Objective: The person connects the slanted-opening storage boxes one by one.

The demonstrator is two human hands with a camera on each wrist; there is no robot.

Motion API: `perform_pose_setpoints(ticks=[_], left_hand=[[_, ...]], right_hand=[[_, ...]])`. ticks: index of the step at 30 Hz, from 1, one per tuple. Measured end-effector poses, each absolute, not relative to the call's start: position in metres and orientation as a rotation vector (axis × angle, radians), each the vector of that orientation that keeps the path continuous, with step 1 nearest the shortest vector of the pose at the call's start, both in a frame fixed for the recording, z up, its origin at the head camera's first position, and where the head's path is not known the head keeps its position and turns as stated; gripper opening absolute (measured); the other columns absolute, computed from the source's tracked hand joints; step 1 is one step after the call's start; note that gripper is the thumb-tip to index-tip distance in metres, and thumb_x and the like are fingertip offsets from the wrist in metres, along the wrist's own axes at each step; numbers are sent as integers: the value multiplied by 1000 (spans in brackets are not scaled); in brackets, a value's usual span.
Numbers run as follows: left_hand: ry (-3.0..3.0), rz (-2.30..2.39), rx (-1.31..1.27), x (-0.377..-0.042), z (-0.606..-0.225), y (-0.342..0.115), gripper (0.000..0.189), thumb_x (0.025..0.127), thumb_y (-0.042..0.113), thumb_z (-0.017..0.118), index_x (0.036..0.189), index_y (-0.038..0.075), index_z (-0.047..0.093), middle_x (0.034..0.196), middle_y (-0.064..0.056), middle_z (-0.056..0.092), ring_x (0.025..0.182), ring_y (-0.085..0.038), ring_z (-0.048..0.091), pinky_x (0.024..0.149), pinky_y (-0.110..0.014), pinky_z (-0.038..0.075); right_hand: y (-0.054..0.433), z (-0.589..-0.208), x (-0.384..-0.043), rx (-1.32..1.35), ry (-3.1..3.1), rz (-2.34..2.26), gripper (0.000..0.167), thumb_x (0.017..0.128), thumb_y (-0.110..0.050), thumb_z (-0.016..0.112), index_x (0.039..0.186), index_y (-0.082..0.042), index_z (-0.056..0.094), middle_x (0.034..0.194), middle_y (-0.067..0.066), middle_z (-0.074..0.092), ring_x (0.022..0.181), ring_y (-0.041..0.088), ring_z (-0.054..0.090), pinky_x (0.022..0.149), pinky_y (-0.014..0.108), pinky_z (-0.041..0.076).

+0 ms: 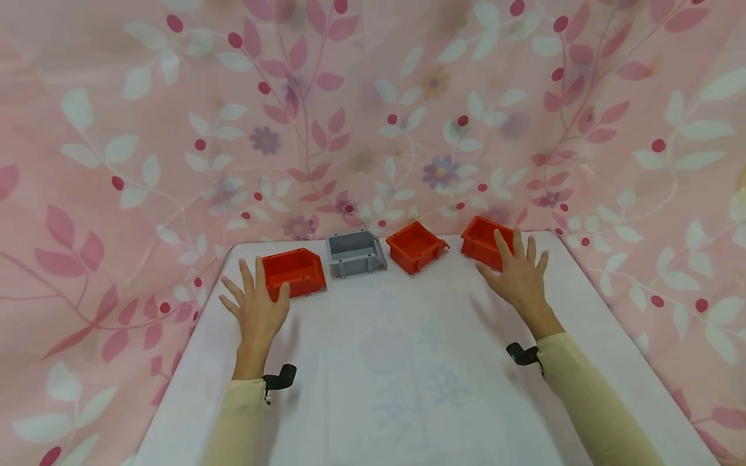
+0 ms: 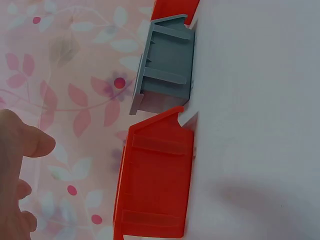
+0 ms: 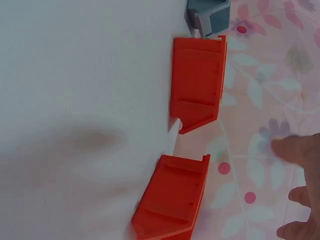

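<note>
My left hand (image 1: 256, 312) hovers with spread fingers at the left, nearest the left red storage bin (image 1: 303, 285). To the right, my right hand (image 1: 521, 278) is held over the right red bin (image 1: 479, 251), fingers apart, covering part of it in the head view. Neither hand holds anything. Between these two bins stand a grey bin (image 1: 351, 266) and another red bin (image 1: 415, 244), turned at an angle. The left wrist view shows the left red bin (image 2: 157, 180) and grey bin (image 2: 167, 65) from the side, with the thumb (image 2: 37, 142) apart from them.
The bins stand in a row along the far edge of a white table (image 1: 379, 375). A pink floral cloth (image 1: 361, 129) hangs right behind that edge and down both sides. Each wrist carries a small black device (image 1: 281, 378).
</note>
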State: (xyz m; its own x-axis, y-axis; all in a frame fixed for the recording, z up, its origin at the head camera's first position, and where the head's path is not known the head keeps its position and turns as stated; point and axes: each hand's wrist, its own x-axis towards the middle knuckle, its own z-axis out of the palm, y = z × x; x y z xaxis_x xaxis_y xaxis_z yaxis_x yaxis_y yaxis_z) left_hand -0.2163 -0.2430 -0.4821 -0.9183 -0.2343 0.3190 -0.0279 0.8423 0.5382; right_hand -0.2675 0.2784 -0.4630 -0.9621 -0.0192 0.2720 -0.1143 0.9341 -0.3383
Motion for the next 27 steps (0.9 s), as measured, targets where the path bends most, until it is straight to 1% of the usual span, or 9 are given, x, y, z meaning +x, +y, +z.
perform_pose_setpoints(ticks=[2, 4, 9, 11, 13, 16, 19, 23, 27], left_hand=[[-2629, -794, 194, -220, -481, -243, 82, 100, 37, 54, 168, 11, 15, 172, -19, -1, 150, -53, -20, 111, -72, -18], [-2601, -823, 199, -224, -481, -243, 79, 100, 34, 54, 167, 8, 21, 171, -21, 8, 151, -55, -10, 113, -74, -11], [-2506, -920, 252, -236, -490, -246, 64, 98, 21, 56, 157, -2, 41, 163, -27, 33, 148, -56, 23, 116, -72, 16], [-2481, -984, 336, -241, -495, -248, 65, 98, 19, 56, 156, -5, 39, 160, -28, 36, 145, -54, 32, 115, -69, 24], [-2461, -1056, 454, -246, -500, -251, 70, 99, 21, 56, 158, -7, 30, 159, -30, 35, 141, -53, 38, 113, -68, 30], [-2433, -1147, 621, -253, -505, -253, 80, 100, 28, 54, 160, -8, 16, 157, -34, 33, 134, -56, 44, 109, -69, 35], [-2436, -1213, 724, -257, -509, -255, 84, 101, 36, 51, 160, -10, 13, 155, -36, 31, 132, -57, 43, 110, -69, 33], [-2484, -1276, 810, -259, -513, -257, 89, 102, 50, 46, 158, -13, 16, 153, -39, 32, 134, -57, 40, 112, -68, 31], [-2570, -1262, 832, -262, -517, -258, 90, 102, 60, 37, 152, -14, 30, 145, -39, 41, 129, -58, 44, 107, -70, 35]], right_hand=[[281, -465, -271, 110, -2817, 530, 83, 97, -34, 65, 166, -12, 24, 166, 31, 13, 149, 60, 5, 111, 79, -5], [284, -467, -276, 120, -2803, 541, 78, 96, -23, 65, 164, -9, 28, 165, 33, 17, 147, 61, 10, 111, 81, 3], [291, -475, -285, 103, -2834, 618, 70, 96, -13, 61, 161, -4, 34, 163, 34, 21, 143, 62, 18, 108, 81, 21], [294, -479, -288, 98, -2862, 637, 68, 97, -12, 57, 160, -3, 34, 163, 35, 20, 142, 62, 19, 107, 80, 24], [297, -482, -293, 103, -2873, 637, 65, 98, -10, 54, 159, -1, 35, 162, 36, 21, 142, 63, 20, 105, 80, 26], [302, -483, -301, 126, -2861, 623, 61, 98, -7, 50, 157, 2, 37, 160, 38, 24, 140, 63, 24, 102, 81, 31], [307, -483, -312, 137, -2860, 623, 59, 97, -5, 47, 155, 3, 39, 159, 38, 27, 138, 64, 28, 98, 81, 34], [311, -484, -325, 112, -2914, 678, 62, 96, -5, 44, 157, 4, 35, 160, 36, 24, 138, 63, 27, 99, 81, 34], [315, -483, -334, 85, -2986, 735, 67, 94, -3, 43, 159, 4, 31, 162, 35, 21, 140, 61, 25, 102, 79, 32]])
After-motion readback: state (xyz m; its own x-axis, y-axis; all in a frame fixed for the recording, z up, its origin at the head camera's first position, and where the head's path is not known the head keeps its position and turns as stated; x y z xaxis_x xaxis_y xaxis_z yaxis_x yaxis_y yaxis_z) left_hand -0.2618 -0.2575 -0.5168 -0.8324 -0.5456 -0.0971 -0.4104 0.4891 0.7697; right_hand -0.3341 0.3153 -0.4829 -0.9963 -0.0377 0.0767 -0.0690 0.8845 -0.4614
